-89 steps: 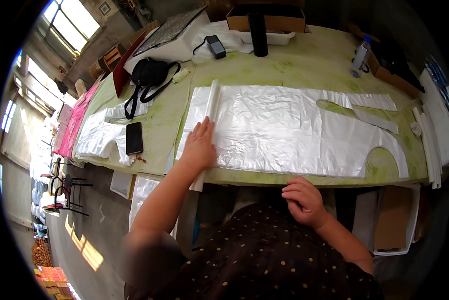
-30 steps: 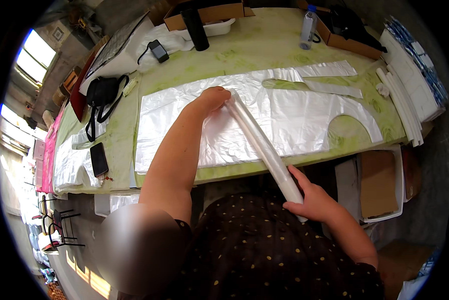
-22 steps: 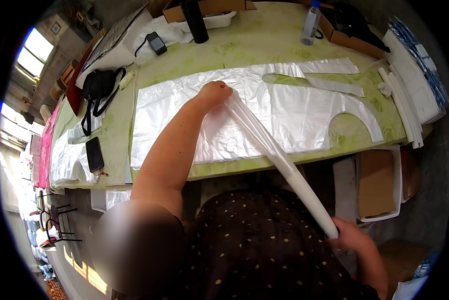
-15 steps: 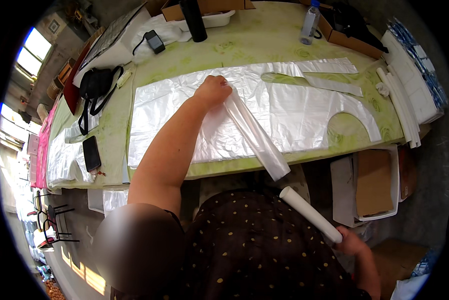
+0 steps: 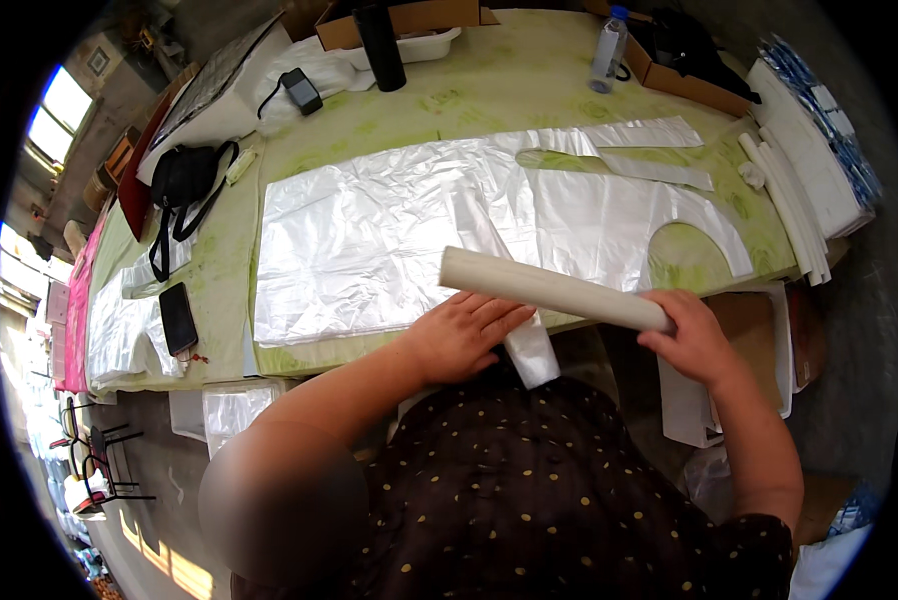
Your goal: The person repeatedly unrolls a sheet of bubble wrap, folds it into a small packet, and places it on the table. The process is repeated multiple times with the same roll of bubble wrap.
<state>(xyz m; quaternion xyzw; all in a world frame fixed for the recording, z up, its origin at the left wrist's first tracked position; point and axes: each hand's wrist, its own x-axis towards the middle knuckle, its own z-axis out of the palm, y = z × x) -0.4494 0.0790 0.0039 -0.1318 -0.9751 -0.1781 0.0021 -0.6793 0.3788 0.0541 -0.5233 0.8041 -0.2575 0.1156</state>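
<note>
My right hand (image 5: 684, 335) grips one end of a white tube (image 5: 549, 285), which slants up to the left over the table's front edge. Under the tube's left part, my left hand (image 5: 469, 337) lies with its fingers stretched out at the near edge of the plastic, holding nothing that I can see. Beside its fingertips, a narrow folded strip of clear plastic (image 5: 531, 358) hangs over the edge; the tube covers its middle. A stack of thin, shiny plastic sheets (image 5: 359, 230), cut with strap-like ends and a rounded opening at the right, is spread flat beneath.
The table (image 5: 449, 90) has a green-patterned cover. On it are a black bag (image 5: 184, 175), a phone (image 5: 178, 318), a small device (image 5: 300, 92), a black cylinder (image 5: 380, 50) and a water bottle (image 5: 608, 52). More white tubes (image 5: 784, 205) lie at the right edge. A bin (image 5: 684, 395) stands below.
My right hand has raised the tube from beside my body to above the table edge. My left hand has let go of the strip's far end and come down toward me.
</note>
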